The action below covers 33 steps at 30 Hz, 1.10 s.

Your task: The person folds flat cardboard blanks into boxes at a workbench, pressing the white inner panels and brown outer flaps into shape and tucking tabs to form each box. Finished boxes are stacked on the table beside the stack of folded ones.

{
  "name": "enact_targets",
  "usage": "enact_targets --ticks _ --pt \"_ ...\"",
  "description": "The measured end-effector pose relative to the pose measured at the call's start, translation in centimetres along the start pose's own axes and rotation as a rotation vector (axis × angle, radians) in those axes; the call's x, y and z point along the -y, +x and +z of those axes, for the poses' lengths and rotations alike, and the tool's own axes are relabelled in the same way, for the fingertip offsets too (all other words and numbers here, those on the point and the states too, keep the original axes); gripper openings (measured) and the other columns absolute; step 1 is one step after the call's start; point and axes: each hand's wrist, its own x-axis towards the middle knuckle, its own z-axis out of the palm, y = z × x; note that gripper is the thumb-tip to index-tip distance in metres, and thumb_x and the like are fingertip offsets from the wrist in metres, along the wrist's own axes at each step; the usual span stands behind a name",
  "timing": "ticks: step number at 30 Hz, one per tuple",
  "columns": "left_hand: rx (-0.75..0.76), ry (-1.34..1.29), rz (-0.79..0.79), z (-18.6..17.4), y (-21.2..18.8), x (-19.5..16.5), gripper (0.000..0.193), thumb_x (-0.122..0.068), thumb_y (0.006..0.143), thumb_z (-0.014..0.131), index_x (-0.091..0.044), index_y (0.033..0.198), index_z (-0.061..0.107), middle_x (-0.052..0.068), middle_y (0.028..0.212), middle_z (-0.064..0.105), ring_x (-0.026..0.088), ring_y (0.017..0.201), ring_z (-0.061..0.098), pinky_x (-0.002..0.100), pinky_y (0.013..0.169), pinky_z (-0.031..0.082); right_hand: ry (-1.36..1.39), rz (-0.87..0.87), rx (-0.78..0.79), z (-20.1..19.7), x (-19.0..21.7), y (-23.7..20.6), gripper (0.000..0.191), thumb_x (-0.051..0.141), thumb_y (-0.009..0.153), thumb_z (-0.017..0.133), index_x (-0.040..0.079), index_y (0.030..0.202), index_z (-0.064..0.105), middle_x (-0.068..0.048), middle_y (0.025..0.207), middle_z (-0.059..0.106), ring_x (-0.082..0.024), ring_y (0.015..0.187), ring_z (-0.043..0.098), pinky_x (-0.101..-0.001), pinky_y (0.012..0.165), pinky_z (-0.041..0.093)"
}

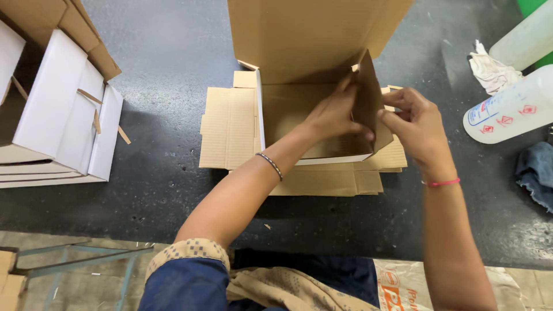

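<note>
Cardboard box, half folded, sits mid-surface atop flat cardboard sheets. Left hand reaches inside the box, its grip pressing the right side flap; right hand pinches that flap from outside. White finished boxes lie well left of the box, plastic bottles right.

A dark, speckled worktop fills most of the frame, its surface scuffed and catching soft, even light from above. Along the lower edge a pale floor shows, with a blue-grey metal frame at the lower left. At the upper left stands a stack of white folded boxes, while the right edge holds white plastic bottles, a crumpled white rag and a piece of blue cloth.
</note>
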Motion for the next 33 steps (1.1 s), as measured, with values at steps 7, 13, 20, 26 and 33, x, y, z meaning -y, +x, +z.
enact_targets --ticks 7,13,20,26,33 --pt "-0.099 -0.166 -0.006 0.8 -0.2 1.8 0.126 -0.045 0.049 0.101 0.003 0.146 0.037 0.019 0.132 0.052 0.031 0.114 0.062 0.040 0.095 0.056 0.186 0.137 0.083 0.7 0.9 0.8 0.019 0.017 0.100 0.068 0.003 0.112 0.066 -0.005 0.104 0.071 -0.009 0.093 0.066 -0.0288 0.079 0.059" --pt "-0.138 -0.484 0.131 3.7 1.9 5.4 0.130 -0.035 0.048 0.100 -0.001 0.147 0.024 0.022 0.136 0.039 0.034 0.122 0.052 0.043 0.096 0.056 0.168 0.248 0.189 1.4 -1.1 2.5 0.045 0.031 0.097 0.071 0.000 0.128 0.058 -0.012 0.120 0.067 -0.018 0.100 0.068 -0.0338 0.087 0.061" --pt "0.072 0.043 -0.180 1.3 1.5 5.1 0.078 -0.027 0.083 0.076 -0.014 0.152 0.040 0.017 0.155 0.031 0.042 0.142 0.031 0.055 0.114 0.036 -0.047 0.297 0.240 4.1 -1.1 3.1 0.085 0.041 0.076 0.085 -0.002 0.141 0.052 -0.018 0.132 0.067 -0.024 0.115 0.066 -0.0365 0.097 0.052" --pt "0.316 0.514 -0.278 -4.0 1.0 2.5 0.075 -0.027 0.081 0.085 -0.017 0.146 0.048 0.015 0.153 0.036 0.038 0.141 0.032 0.049 0.116 0.032 -0.533 0.144 0.283 4.8 -3.7 3.9 0.080 0.046 0.083 0.083 -0.008 0.134 0.054 -0.026 0.131 0.061 -0.038 0.115 0.062 -0.0437 0.097 0.050" --pt "-0.122 0.442 0.571 -2.5 4.1 3.0 0.049 -0.009 0.054 0.079 -0.013 0.102 0.074 0.006 0.106 0.072 0.031 0.113 0.059 0.044 0.096 0.046 -0.843 -0.042 0.180 5.8 -7.0 3.9 0.057 0.036 0.086 0.077 -0.004 0.119 0.053 -0.027 0.123 0.063 -0.045 0.111 0.062 -0.0531 0.090 0.051"
